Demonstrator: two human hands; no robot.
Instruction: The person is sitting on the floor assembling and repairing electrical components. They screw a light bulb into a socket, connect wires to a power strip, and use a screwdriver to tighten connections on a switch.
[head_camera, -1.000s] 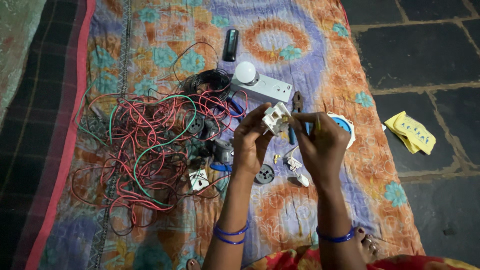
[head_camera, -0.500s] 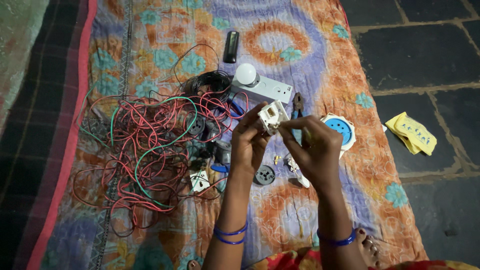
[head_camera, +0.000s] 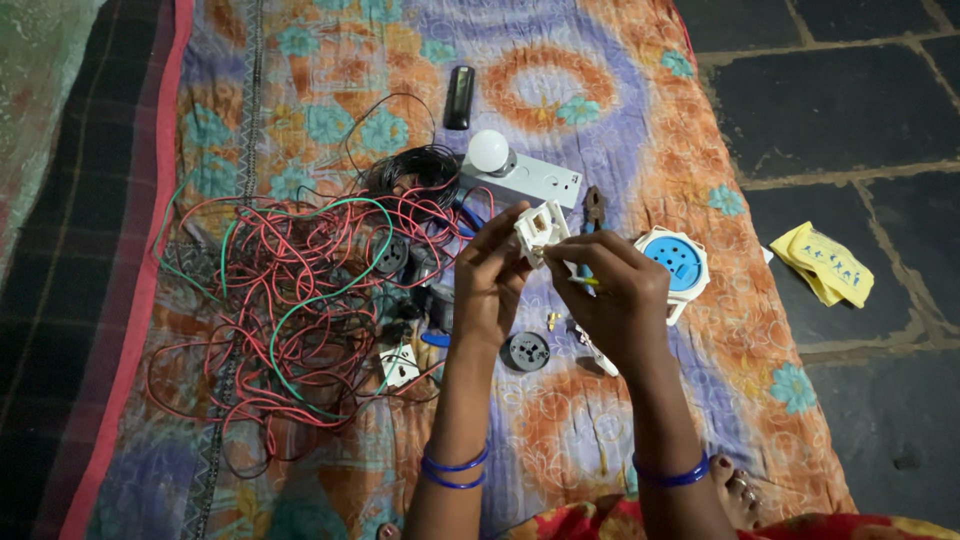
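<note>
A small white socket (head_camera: 540, 228) is held up just above the frame centre, gripped by the fingers of the left hand (head_camera: 492, 285). The right hand (head_camera: 615, 300) is closed around a slim tool (head_camera: 583, 281), of which only a yellowish tip is seen; its kind cannot be told with certainty. The tool tip is directed toward the socket from 4 o'clock.

The step in hand is judged to be work on the socket's fittings, probably a screw or terminal, with the part steadied by one hand and worked by the other. A firm grip on the socket and a fine, square placing of the tool tip would be called for; the exact contact point is hidden by the fingers.

On the patterned cloth (head_camera: 620, 100) the following are noted:
- a tangle of red, green and black wires (head_camera: 290, 290) at 9 o'clock of the hands;
- a white board with a bulb (head_camera: 520, 172) at 12 o'clock;
- a black bar-shaped item (head_camera: 459, 97) further out at 12 o'clock;
- a round blue-and-white socket (head_camera: 672, 260) at 3 o'clock;
- a dark round part (head_camera: 527, 351) at 6 o'clock;
- a white switch piece (head_camera: 400, 366) at 7 o'clock.

A folded yellow cloth (head_camera: 825, 265) lies on the dark stone floor (head_camera: 860, 100), well apart at 3 o'clock.
</note>
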